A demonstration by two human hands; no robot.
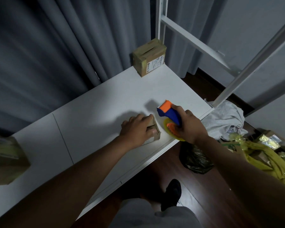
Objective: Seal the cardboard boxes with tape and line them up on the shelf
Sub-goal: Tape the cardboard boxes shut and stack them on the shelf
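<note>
Shelf (105, 99) smooth matt white; boxes (149, 59) brown cardboard (glossy tape); tape dispenser (169, 112) plastic; curtain (56, 46) grey cloth.

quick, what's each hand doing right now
Left hand: grips the small cardboard box on the shelf.
Right hand: holds the tape dispenser.

Single view, head-worn wide-angle camera. Looks forward and steeply down over the shelf (105, 99) from its near long edge, close enough that both forearms fill the lower frame. Far right corner of the shelf sits upper centre; left end runs out of frame. Floor (196, 195) visible below the near edge. Strong barrel distortion at the margins.
</note>
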